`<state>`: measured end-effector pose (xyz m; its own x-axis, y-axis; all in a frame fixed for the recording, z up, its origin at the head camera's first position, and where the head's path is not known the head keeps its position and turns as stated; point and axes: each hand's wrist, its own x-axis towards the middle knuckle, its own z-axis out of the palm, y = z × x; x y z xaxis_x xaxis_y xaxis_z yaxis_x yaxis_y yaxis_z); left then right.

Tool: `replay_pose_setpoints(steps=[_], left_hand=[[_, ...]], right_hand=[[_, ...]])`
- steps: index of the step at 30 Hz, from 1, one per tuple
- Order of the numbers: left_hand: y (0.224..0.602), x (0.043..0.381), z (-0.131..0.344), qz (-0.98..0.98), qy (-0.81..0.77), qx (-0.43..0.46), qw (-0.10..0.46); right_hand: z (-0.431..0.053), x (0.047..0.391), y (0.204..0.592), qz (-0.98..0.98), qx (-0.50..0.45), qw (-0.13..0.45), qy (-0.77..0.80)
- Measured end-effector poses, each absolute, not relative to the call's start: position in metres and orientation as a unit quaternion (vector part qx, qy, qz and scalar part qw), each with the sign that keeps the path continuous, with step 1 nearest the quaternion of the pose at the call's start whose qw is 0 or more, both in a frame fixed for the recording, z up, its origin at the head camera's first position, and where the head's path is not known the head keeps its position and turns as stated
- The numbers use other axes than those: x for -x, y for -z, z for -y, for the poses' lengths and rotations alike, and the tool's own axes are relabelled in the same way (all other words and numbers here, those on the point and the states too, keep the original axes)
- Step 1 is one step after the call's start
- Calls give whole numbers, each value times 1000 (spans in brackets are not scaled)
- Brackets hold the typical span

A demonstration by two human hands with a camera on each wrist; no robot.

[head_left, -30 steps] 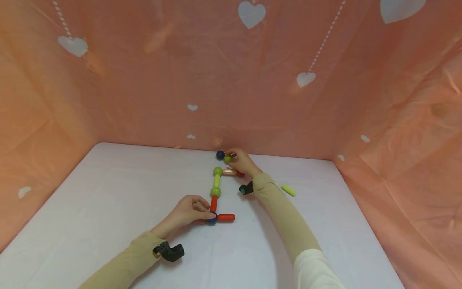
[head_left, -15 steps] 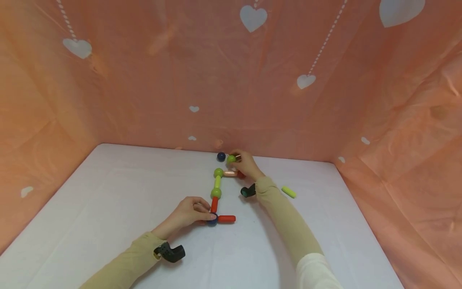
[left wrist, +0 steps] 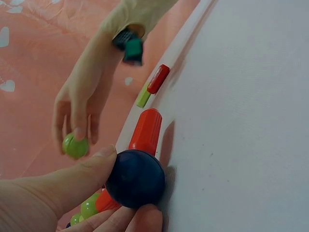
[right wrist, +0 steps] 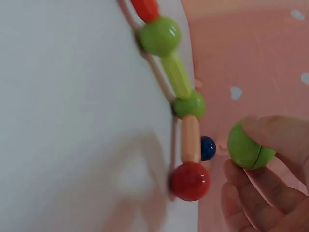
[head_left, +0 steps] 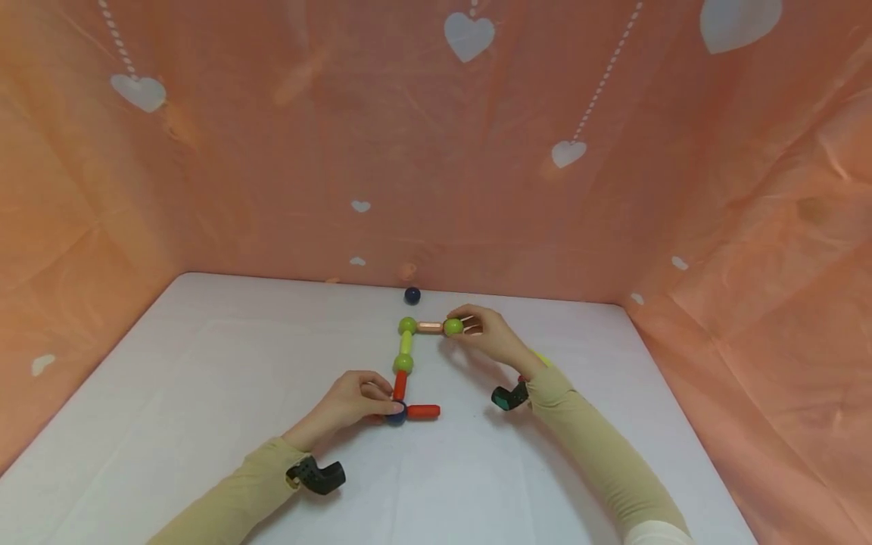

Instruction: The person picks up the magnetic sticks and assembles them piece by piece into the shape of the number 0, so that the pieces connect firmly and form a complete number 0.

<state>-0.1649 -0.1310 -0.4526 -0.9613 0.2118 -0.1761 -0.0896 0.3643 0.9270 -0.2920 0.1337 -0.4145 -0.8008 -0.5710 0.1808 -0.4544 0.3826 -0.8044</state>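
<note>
My left hand pinches a dark blue ball between thumb and fingers on the table. From that ball one red rod points right. Another red rod runs away from me to a green ball, followed by a yellow-green rod, a second green ball, a peach rod and a red ball. My right hand holds a loose green ball in its fingertips, apart from the chain. In the head view this ball hides the red one.
A loose dark blue ball lies near the table's far edge. By my right wrist lie a loose yellow-green rod and a red rod, mostly covered by the arm in the head view. Orange cloth encloses the white table.
My right hand has moved right and nearer to me, carrying the green ball away from the loose blue ball. My left hand stays on its blue ball.
</note>
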Motion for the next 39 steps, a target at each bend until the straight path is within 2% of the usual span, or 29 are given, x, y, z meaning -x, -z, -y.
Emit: replay_pose_setpoints(steps=[5, 11, 24, 39], left_hand=[[453, 165, 131, -808, -571, -33, 140], [453, 165, 130, -804, -576, -27, 143], [452, 167, 131, -824, -548, -27, 140], [453, 166, 124, -803, -580, -4, 139]], right_hand=[[-150, 263, 417, -835, 311, 104, 442], [-162, 235, 427, -823, 333, 120, 444], [-161, 200, 448, -832, 306, 177, 427], [-147, 176, 418, -811, 338, 189, 437]])
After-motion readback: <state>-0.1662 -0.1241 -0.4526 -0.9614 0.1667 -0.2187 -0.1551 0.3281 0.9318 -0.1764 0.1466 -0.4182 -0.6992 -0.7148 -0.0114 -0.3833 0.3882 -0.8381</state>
